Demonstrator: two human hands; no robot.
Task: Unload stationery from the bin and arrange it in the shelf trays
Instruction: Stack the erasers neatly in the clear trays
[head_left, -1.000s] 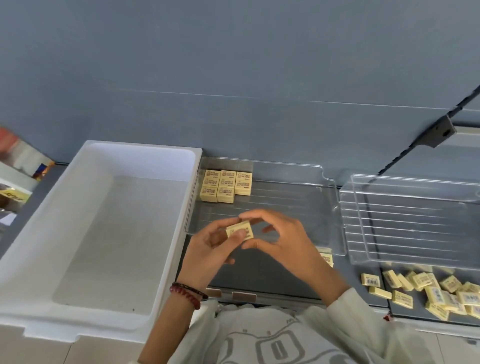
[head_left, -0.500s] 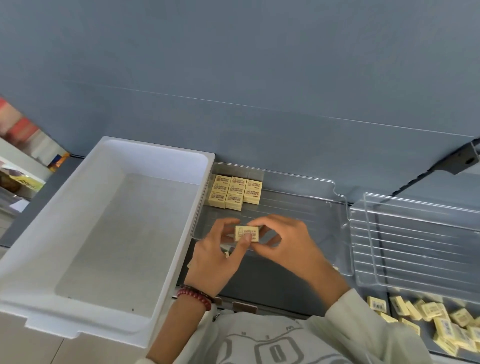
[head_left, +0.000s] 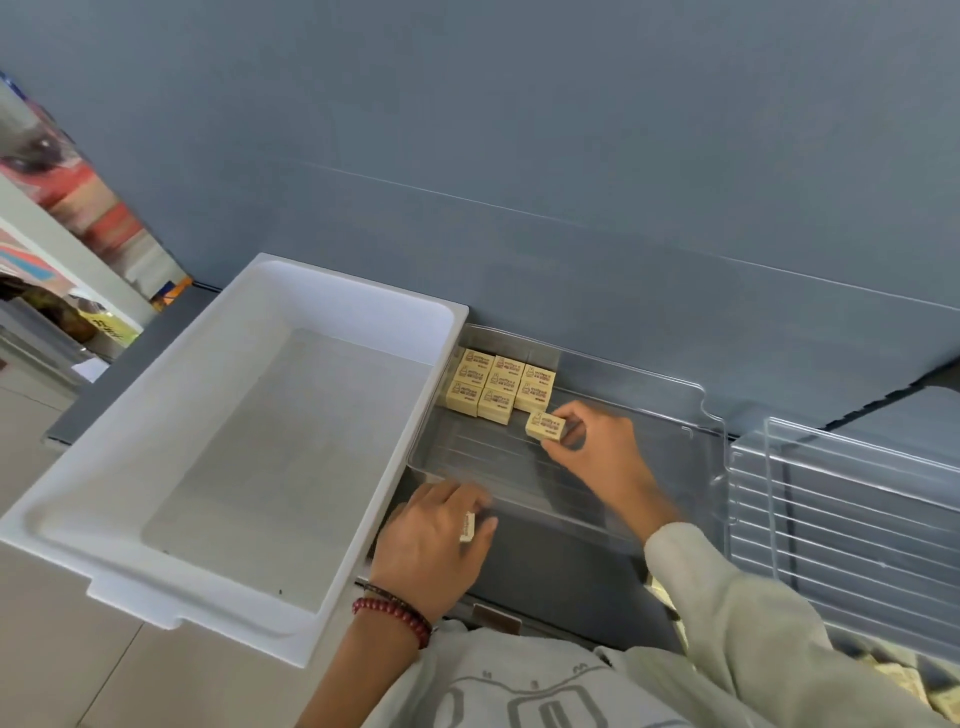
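**Hands have parted; the right one has carried an eraser to the far row**

Half a second ago both hands met over one eraser at the near part of the tray. They are now apart. The right hand (head_left: 587, 447) has gone forward into the tray, with thumb and fingertips pinching the eraser (head_left: 544, 427) by its right end. That leaves its left end free to slide in beside the others. The eraser sits just near of the block (head_left: 496, 384) of six erasers, at its right column, label up like theirs. It looks meant to start a third row; I cannot tell whether it touches the tray floor yet.

The left hand (head_left: 431, 540) has dropped back to the tray's near edge. Its fingers curl round a second eraser (head_left: 467, 527), of which only a pale end shows, probably kept ready as the next one.

The block is packed into the far-left corner of the clear tray (head_left: 649, 415), so the walls square it and rows can grow nearward and rightward. The white bin (head_left: 358, 306) on the left holds no stationery. A second tray (head_left: 857, 519) on the right holds nothing I can see. Blurred loose erasers (head_left: 904, 675) lie on the shelf (head_left: 561, 571) at near right.
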